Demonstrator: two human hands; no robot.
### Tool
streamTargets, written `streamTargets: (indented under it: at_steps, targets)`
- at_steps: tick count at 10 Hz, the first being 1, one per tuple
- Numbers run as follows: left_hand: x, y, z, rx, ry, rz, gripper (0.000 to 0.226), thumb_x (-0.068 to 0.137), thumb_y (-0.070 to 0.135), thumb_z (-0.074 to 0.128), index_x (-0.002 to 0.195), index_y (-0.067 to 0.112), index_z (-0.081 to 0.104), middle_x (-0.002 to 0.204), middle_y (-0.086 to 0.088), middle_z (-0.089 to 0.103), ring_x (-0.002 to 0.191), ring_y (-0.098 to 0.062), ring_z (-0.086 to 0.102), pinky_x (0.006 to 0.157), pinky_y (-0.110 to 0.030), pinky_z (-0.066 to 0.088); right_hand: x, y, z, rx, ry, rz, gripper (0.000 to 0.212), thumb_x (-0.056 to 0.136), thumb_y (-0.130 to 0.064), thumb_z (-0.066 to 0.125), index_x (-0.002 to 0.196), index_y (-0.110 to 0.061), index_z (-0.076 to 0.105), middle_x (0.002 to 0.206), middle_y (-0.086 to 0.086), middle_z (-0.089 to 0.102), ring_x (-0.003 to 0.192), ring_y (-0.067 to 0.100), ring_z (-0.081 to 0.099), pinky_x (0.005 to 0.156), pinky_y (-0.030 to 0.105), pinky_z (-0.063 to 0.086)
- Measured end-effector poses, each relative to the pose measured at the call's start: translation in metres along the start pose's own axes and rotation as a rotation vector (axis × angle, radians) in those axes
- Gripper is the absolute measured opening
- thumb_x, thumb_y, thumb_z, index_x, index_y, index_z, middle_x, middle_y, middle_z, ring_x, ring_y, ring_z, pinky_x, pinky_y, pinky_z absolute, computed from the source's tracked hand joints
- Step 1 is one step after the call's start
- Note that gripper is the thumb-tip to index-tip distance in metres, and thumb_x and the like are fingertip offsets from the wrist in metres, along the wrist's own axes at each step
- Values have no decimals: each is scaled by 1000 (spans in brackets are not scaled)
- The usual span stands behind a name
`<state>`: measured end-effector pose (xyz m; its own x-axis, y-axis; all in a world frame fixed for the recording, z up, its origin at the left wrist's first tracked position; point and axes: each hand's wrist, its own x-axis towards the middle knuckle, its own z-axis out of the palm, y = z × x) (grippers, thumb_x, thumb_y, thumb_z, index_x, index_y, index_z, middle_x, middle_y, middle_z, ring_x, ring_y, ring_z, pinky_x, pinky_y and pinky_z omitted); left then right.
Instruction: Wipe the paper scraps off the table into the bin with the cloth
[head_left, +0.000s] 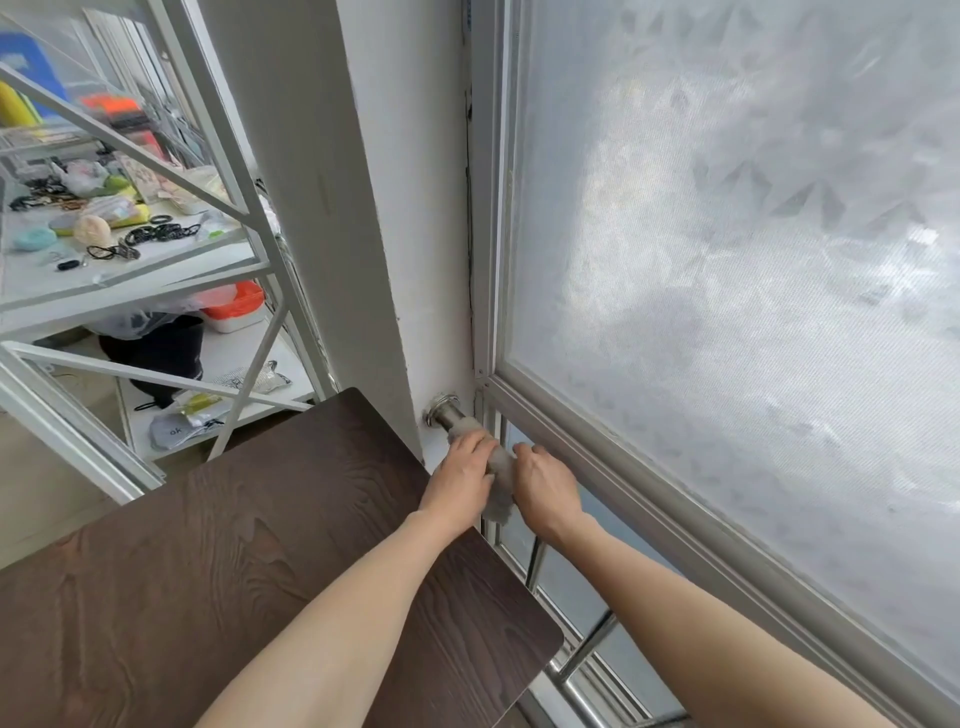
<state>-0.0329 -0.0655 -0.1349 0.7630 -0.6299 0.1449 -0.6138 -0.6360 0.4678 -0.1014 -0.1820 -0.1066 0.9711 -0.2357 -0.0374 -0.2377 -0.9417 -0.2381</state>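
A fluffy grey cloth (500, 480) hangs over a metal rail (448, 413) that runs along the window, just past the far right corner of the dark wooden table (208, 545). My left hand (462, 475) grips the cloth from the left side. My right hand (545, 486) grips it from the right side. Both arms reach across the table's right edge. No paper scraps and no bin show in this view.
A frosted window (727, 234) fills the right side, with a white wall pillar (363, 208) to its left. A white metal shelf rack (130, 270) with small items and bags stands behind the table at the left.
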Motion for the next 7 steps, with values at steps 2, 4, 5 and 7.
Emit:
streamTargets:
  at_steps: [2,4,5,7]
  targets:
    - [8,4,-10,0,-123,-51,51,93,11,48,142,11,34,155,-6,26,144,-19,19,118,-31,13,-3,-6,3,-27,33,15,15,93,-8,44,107,-5,50,106,15,64,92,33,66,59,34,38]
    - [-12,4,-33,-18,-65,-82,43,93,13,49,135,15,45,148,-1,36,137,-21,32,113,-37,29,-7,-27,-13,-67,122,3,23,90,-15,50,111,-8,53,115,12,56,107,31,55,83,40,45]
    - [-36,3,-59,-26,-146,-126,42,92,16,51,133,18,47,147,-1,36,135,-22,34,111,-42,32,-16,-46,-23,-41,111,-61,25,91,-19,48,114,-9,54,115,11,56,105,32,56,78,38,43]
    - [-116,0,-143,-79,-101,-88,40,93,24,52,132,22,49,142,4,41,130,-14,40,104,-23,30,-38,-103,-45,126,191,-199,29,94,-24,45,118,-18,60,118,5,59,109,26,58,85,37,44]
